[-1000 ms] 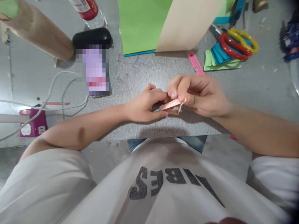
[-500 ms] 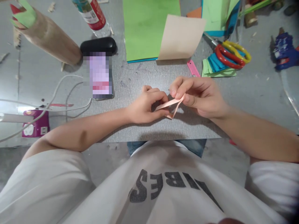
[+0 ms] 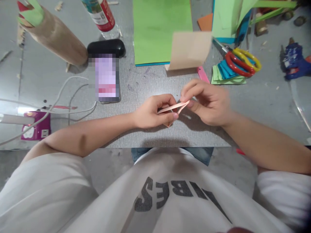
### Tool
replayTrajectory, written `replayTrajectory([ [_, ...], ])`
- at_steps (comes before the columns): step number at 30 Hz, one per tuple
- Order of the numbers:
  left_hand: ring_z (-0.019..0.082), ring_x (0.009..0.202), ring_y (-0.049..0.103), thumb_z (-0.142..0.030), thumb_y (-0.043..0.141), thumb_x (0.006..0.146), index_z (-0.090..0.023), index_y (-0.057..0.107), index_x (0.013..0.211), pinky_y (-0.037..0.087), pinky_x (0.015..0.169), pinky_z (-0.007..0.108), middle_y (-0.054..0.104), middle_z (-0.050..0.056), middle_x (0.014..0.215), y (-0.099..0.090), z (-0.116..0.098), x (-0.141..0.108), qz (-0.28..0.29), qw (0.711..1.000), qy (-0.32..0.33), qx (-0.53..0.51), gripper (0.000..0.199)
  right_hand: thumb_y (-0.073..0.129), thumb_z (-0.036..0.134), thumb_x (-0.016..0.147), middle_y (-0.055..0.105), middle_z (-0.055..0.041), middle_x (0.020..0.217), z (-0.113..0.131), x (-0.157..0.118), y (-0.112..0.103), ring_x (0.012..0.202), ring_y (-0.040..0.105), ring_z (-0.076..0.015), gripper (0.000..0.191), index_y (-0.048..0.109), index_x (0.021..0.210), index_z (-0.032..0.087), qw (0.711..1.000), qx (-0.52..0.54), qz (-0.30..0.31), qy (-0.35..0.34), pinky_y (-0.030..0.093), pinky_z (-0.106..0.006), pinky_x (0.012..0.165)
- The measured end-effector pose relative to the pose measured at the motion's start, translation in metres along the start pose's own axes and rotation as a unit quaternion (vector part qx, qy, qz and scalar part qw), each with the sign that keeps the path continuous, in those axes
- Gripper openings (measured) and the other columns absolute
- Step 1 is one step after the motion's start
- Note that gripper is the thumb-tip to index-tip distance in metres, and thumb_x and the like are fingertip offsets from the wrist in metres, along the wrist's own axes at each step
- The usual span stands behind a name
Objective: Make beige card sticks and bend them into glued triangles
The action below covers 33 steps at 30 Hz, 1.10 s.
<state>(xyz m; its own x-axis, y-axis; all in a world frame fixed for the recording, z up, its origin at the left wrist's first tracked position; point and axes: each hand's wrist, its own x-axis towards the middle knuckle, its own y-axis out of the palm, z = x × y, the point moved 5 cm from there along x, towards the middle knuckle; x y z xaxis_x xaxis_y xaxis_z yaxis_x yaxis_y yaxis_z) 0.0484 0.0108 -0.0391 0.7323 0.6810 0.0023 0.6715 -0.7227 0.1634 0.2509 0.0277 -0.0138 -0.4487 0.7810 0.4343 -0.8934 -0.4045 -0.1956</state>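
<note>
A small folded piece of peach-coloured paper [image 3: 173, 107] is held between my two hands, just above the near part of the grey table. My left hand [image 3: 155, 110] grips its left part between thumb and fingers, which hide some of it. At its right end, my right hand [image 3: 206, 102] pinches the folded tip between thumb and fingertips. A small corner of the paper pokes out below my left thumb. Beyond the hands stands a bent beige sheet [image 3: 190, 50], overlapping a green sheet [image 3: 161, 32].
Scissors [image 3: 240, 63] lie on blue and green paper pieces [image 3: 227, 72], beside a pink cutter [image 3: 202, 75]. A glue gun [image 3: 293, 60] is far right. To the left are a phone [image 3: 106, 77], black case [image 3: 107, 47], bottle [image 3: 102, 16], brown tube [image 3: 58, 38] and cables [image 3: 58, 94].
The paper's two flaps have come closer together, and a corner now shows below my left thumb. My right hand has shifted slightly left. The whole view has moved a little.
</note>
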Motion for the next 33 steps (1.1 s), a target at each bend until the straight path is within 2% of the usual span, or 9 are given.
replayTrajectory([
  [5,0.014,0.063,0.075,-0.063,0.108,0.094,-0.021,0.072,0.105,0.059,0.059,0.026,0.078,0.0,0.077,-0.004,0.003,0.003,-0.017,0.999,0.007,-0.029,0.055,0.087,0.059,0.113,0.079,-0.0043,0.098,0.001,0.0,-0.008,0.093,0.076,-0.0258,0.028,0.088,0.106,0.032,0.991,-0.122,-0.009,-0.057,0.067,-0.047,0.091],
  [9,0.016,0.064,0.075,-0.068,0.102,0.099,-0.021,0.071,0.102,0.062,0.06,0.028,0.077,0.001,0.076,-0.003,0.005,0.003,-0.025,1.0,-0.003,-0.016,0.055,0.088,0.06,0.112,0.079,-0.0053,0.099,0.002,-0.002,-0.008,0.095,0.077,-0.0281,0.029,0.089,0.106,0.032,0.99,-0.138,-0.018,-0.039,0.067,-0.048,0.091],
  [13,0.017,0.066,0.077,-0.069,0.102,0.098,-0.022,0.069,0.099,0.062,0.061,0.03,0.08,0.003,0.078,-0.002,0.003,0.003,-0.024,1.0,0.002,0.001,0.057,0.087,0.058,0.114,0.082,-0.007,0.103,0.004,-0.006,-0.005,0.094,0.076,-0.0282,0.026,0.091,0.111,0.032,0.995,-0.079,-0.059,0.019,0.064,-0.047,0.089],
  [15,0.018,0.067,0.079,-0.07,0.101,0.099,-0.023,0.069,0.1,0.064,0.063,0.031,0.081,0.003,0.079,-0.002,0.003,0.003,-0.032,0.999,0.007,0.004,0.057,0.087,0.059,0.115,0.083,-0.0061,0.102,0.004,-0.005,-0.001,0.089,0.074,-0.0251,0.029,0.091,0.114,0.03,0.996,-0.038,-0.051,0.063,0.062,-0.043,0.082],
  [17,0.018,0.07,0.081,-0.071,0.098,0.101,-0.023,0.069,0.102,0.066,0.066,0.032,0.082,0.004,0.081,-0.003,0.003,0.002,-0.047,0.999,0.013,0.016,0.056,0.089,0.062,0.113,0.079,-0.0035,0.092,0.002,-0.004,0.007,0.079,0.068,-0.0209,0.035,0.089,0.11,0.028,0.994,0.012,-0.009,0.111,0.057,-0.038,0.071],
  [20,0.018,0.076,0.083,-0.071,0.096,0.103,-0.022,0.07,0.103,0.067,0.07,0.031,0.083,0.004,0.084,-0.005,0.005,0.0,-0.067,0.996,0.026,0.046,0.055,0.09,0.064,0.113,0.066,0.0023,0.073,0.003,-0.001,0.016,0.061,0.054,-0.0159,0.039,0.085,0.102,0.027,0.979,0.108,0.056,0.162,0.045,-0.033,0.055],
  [23,0.018,0.079,0.083,-0.07,0.094,0.105,-0.022,0.07,0.104,0.065,0.072,0.032,0.084,0.005,0.089,-0.007,0.006,-0.001,-0.072,0.995,0.033,0.059,0.054,0.09,0.064,0.114,0.061,0.005,0.065,0.006,-0.001,0.021,0.052,0.047,-0.0133,0.04,0.08,0.099,0.028,0.959,0.177,0.098,0.199,0.036,-0.032,0.048],
  [28,0.019,0.078,0.08,-0.074,0.102,0.095,-0.023,0.07,0.106,0.062,0.068,0.032,0.084,0.006,0.092,-0.007,-0.001,0.0,-0.031,0.998,0.033,0.045,0.061,0.088,0.066,0.115,0.066,0.0055,0.065,0.006,-0.003,0.022,0.045,0.045,-0.009,0.044,0.077,0.103,0.025,0.942,0.204,0.122,0.239,0.029,-0.028,0.042],
  [33,0.02,0.077,0.077,-0.085,0.087,0.103,-0.023,0.071,0.102,0.062,0.068,0.035,0.077,0.005,0.086,-0.007,-0.008,0.004,-0.024,1.0,0.016,0.009,0.063,0.089,0.071,0.112,0.066,0.0064,0.065,0.004,-0.004,0.021,0.043,0.044,-0.0075,0.051,0.075,0.104,0.023,0.941,0.197,0.116,0.248,0.029,-0.027,0.04],
])
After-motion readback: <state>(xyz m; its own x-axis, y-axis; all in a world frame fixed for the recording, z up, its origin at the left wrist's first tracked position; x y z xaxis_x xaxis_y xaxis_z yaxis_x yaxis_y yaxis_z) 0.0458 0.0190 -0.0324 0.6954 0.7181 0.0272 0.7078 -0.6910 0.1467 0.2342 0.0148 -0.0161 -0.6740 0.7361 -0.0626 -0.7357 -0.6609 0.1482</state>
